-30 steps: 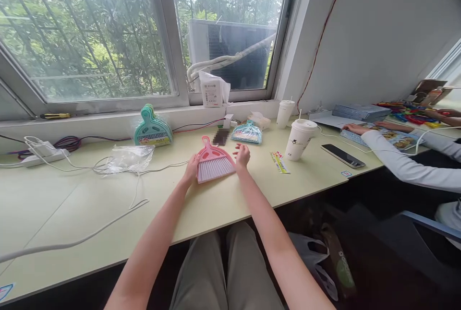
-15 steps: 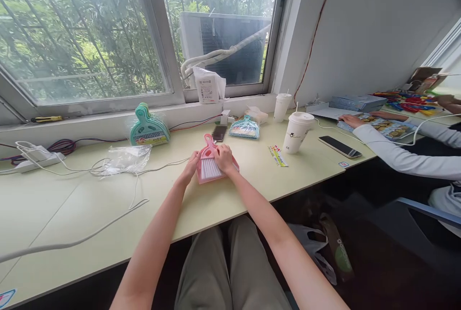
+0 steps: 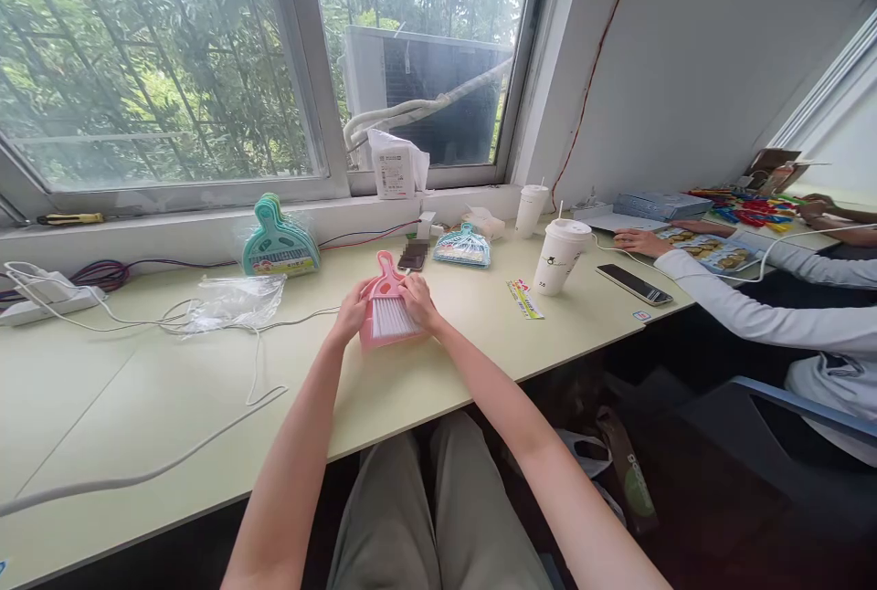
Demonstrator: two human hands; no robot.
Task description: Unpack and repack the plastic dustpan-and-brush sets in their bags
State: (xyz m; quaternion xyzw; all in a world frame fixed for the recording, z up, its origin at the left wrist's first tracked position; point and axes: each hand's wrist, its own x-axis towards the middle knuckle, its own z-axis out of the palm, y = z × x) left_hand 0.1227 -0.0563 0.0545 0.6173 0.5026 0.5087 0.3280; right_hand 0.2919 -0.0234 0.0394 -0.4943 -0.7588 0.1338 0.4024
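Note:
A small pink dustpan (image 3: 368,334) sits at the middle of the table with a matching hand brush (image 3: 393,318) lying over it, white bristles towards me and handle pointing away. My left hand (image 3: 352,309) is closed on the left side of the set. On the right side, my right hand (image 3: 418,301) grips the set near the top of the bristles; its fingertips are partly hidden. Behind my right hand lies a dark phone (image 3: 413,256). A bright printed card (image 3: 524,299) rests to the right of the set.
A stack of green dustpan sets (image 3: 280,243) stands at the back left, beside crumpled clear plastic (image 3: 234,302) and cables. A blue wrapped set (image 3: 462,247) lies behind. On the right are lidded cups (image 3: 560,257), another phone (image 3: 634,284) and a co-worker's hands at a printed box (image 3: 709,247).
The view has shifted slightly. The pink dustpan and brush, still held in both hands, have turned a little and sit slightly further left. The co-worker's hands remain at the box.

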